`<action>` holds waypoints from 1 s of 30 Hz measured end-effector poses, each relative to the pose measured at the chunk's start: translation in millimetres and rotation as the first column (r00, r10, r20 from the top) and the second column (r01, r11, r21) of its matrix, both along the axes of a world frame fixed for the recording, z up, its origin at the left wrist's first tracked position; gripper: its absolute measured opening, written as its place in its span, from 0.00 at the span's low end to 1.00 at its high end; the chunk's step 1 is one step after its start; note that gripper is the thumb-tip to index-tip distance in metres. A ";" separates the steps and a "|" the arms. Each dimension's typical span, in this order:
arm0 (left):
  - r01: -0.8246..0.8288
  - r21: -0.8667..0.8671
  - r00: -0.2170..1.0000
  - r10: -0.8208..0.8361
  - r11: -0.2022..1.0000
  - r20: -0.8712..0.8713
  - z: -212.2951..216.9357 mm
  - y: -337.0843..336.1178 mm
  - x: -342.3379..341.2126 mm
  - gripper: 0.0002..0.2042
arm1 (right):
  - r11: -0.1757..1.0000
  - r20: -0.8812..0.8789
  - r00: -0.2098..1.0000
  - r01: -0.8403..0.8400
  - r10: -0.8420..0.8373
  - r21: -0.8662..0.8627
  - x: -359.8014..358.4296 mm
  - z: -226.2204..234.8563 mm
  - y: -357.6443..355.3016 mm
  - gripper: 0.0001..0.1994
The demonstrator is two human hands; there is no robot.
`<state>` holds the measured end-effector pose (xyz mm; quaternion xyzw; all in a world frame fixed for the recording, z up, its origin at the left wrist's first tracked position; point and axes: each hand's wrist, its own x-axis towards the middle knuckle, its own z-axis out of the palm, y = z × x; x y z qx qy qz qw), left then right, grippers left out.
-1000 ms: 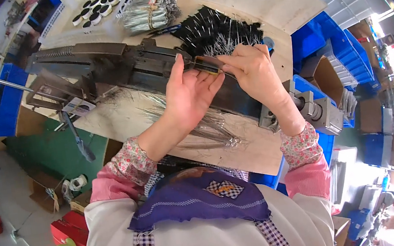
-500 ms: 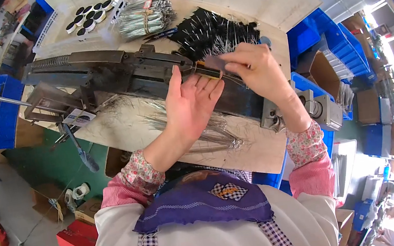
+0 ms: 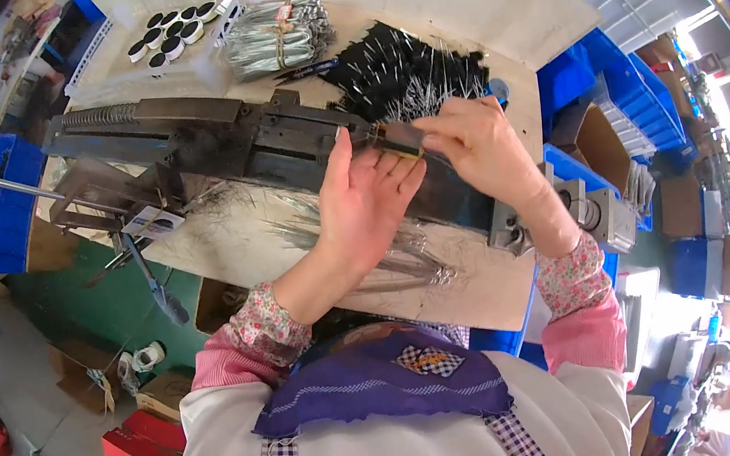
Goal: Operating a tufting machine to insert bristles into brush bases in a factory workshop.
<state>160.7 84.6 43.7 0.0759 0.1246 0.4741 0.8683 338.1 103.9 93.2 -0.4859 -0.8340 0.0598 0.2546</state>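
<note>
My left hand [image 3: 362, 205] lies palm up at the near side of a dark metal bench machine [image 3: 215, 142]. Its fingers are stretched out, their tips beside a narrow yellow-edged part [image 3: 401, 151]; whether they touch it I cannot tell. Thumb and fingers of my right hand [image 3: 485, 143] pinch a small dark flat piece [image 3: 404, 137], held over that same part. Just beyond both hands is a heap of black bristle brushes with thin wire stems [image 3: 404, 70]. Closer to me, loose twisted wires [image 3: 411, 259] lie on the wooden table [image 3: 493, 289].
A clear plastic tray [image 3: 109, 72] with several round black-and-white pieces [image 3: 173, 34] stands at the back left. A tied bundle of silvery wires [image 3: 280, 36] lies beside it, near a blue-handled tool [image 3: 307, 70]. Blue bins [image 3: 643, 99] stand to the right. A motor housing [image 3: 608, 214] sits at the machine's right end.
The flat piece in my right hand has tilted down and come lower over the yellow-edged part. Both hands and the whole scene sit slightly further right in the picture.
</note>
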 end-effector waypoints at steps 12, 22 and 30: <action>-0.021 -0.052 0.999 0.020 0.998 -0.029 10.0 3.1 0.5 0.25 | 0.984 0.329 0.927 0.167 -0.179 0.063 -43.2 12.7 -35.0 0.13; 0.025 0.075 0.979 -0.009 0.997 -0.203 -4.1 10.3 1.7 0.13 | 0.978 0.327 0.927 0.139 -0.183 0.153 -30.2 4.2 -46.9 0.06; -0.060 -0.060 0.970 0.044 0.996 -0.237 -43.2 -20.9 41.2 0.12 | 0.859 0.109 0.969 0.247 -0.222 -0.449 6.4 -82.2 -128.9 0.09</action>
